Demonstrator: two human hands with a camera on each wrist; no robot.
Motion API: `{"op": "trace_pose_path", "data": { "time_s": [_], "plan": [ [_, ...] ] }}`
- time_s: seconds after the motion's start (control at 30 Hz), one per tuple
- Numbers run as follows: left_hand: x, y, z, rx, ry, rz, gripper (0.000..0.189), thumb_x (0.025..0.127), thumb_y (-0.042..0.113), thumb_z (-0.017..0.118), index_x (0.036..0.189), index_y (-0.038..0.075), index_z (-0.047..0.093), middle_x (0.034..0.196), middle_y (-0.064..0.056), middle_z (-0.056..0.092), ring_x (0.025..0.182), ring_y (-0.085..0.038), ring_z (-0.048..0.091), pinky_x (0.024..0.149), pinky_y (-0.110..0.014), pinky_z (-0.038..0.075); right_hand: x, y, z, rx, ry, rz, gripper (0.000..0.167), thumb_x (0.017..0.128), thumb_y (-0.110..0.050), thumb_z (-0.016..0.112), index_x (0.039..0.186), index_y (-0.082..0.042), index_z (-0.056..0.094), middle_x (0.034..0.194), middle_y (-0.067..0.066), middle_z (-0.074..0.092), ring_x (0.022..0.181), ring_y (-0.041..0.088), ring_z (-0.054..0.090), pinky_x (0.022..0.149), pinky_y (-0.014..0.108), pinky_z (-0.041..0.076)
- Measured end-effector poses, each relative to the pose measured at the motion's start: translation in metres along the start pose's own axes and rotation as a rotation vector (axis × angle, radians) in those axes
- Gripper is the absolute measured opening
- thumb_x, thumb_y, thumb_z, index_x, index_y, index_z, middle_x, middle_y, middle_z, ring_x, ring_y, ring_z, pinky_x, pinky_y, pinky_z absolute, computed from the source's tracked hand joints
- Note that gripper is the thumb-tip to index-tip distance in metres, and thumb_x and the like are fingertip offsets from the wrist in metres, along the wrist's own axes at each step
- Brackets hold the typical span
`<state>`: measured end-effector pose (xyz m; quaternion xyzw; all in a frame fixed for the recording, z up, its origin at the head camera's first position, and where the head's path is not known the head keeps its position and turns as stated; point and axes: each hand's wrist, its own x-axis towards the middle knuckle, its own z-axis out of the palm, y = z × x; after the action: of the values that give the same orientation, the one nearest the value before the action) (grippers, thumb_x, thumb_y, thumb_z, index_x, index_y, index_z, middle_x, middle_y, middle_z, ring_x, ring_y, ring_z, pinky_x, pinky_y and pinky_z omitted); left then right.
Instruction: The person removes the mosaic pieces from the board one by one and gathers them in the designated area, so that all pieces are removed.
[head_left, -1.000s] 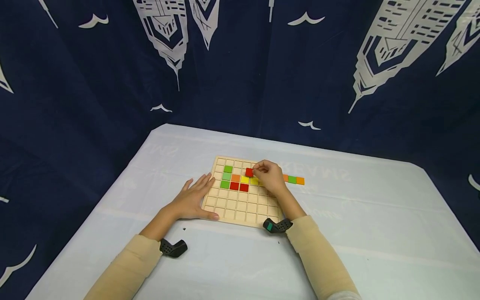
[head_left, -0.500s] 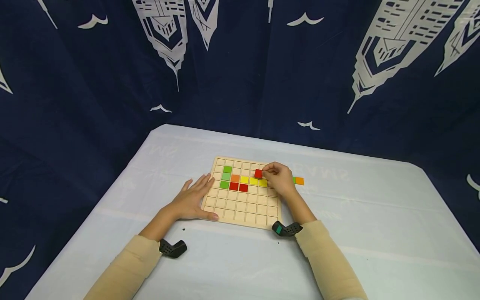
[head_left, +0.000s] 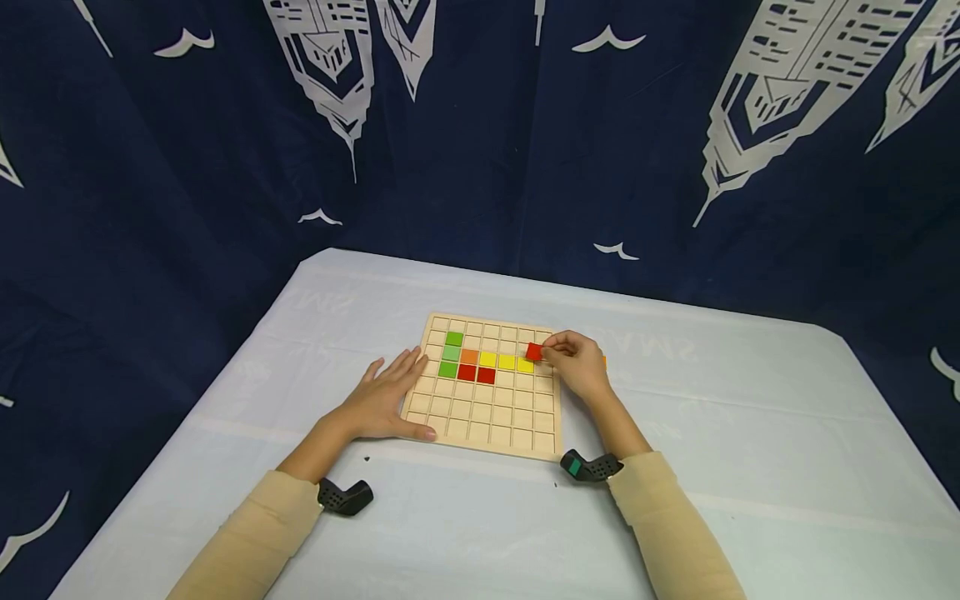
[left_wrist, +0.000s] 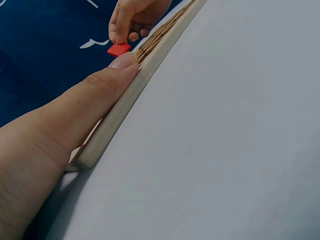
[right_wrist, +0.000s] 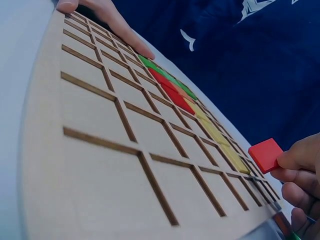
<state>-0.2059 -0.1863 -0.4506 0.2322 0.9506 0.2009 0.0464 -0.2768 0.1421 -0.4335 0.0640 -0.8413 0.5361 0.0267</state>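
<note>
A wooden grid board (head_left: 498,414) lies on the white table. My left hand (head_left: 381,402) rests spread on its left edge, the thumb along the near edge. My right hand (head_left: 579,367) pinches a square red tile (head_left: 534,352) between thumb and fingers over the board's right side. In the right wrist view, that red tile (right_wrist: 265,155) is tilted and held above the cells. Set in the grid are several tiles: green ones (head_left: 447,369) at left, an orange one (head_left: 469,357), two red ones (head_left: 486,376) and a row of yellow ones (head_left: 507,362).
Just past my right hand, a sliver of an orange tile (head_left: 604,362) shows; the hand hides what lies beside it. A dark blue curtain (head_left: 480,167) with white drawings hangs behind the table (head_left: 450,533). Small dark specks lie near the board's front.
My right hand has moved right along the board with the red tile, uncovering more yellow tiles and covering most of the tiles lying off the board's right side. My left hand stays put.
</note>
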Motion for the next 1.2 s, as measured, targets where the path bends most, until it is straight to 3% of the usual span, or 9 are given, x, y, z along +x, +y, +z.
{"op": "trace_pose_path", "data": {
  "time_s": [0.7,0.93,1.2],
  "plan": [
    [0.001,-0.001,-0.001,0.005,-0.004,-0.012,0.126,0.068,0.077,0.067,0.156,0.005,0.014,0.163,-0.01,0.004,0.149,-0.027,0.002,0.114,-0.057,0.0,-0.005,0.016,-0.026,-0.013,0.046,0.051,0.014,0.091,-0.008,0.066,0.099,0.004,0.066,0.09,0.012,0.068,0.073,0.013,0.063,0.063,0.019,0.05],
    [0.002,-0.003,0.001,0.013,-0.015,-0.019,0.126,0.068,0.078,0.065,0.157,0.007,0.012,0.163,-0.008,0.002,0.149,-0.025,0.0,0.115,-0.055,-0.001,-0.008,0.02,-0.035,-0.01,0.056,0.033,0.015,0.091,-0.005,0.066,0.099,0.008,0.065,0.087,0.013,0.068,0.071,0.012,0.063,0.062,0.019,0.05],
    [0.001,-0.001,0.001,0.004,-0.012,-0.012,0.126,0.068,0.077,0.067,0.157,0.005,0.013,0.163,-0.01,0.003,0.149,-0.026,0.001,0.115,-0.055,-0.001,-0.01,0.023,-0.048,-0.073,0.07,0.044,0.015,0.091,-0.007,0.066,0.1,0.005,0.066,0.088,0.012,0.068,0.072,0.012,0.061,0.062,0.018,0.048]
  ]
}}
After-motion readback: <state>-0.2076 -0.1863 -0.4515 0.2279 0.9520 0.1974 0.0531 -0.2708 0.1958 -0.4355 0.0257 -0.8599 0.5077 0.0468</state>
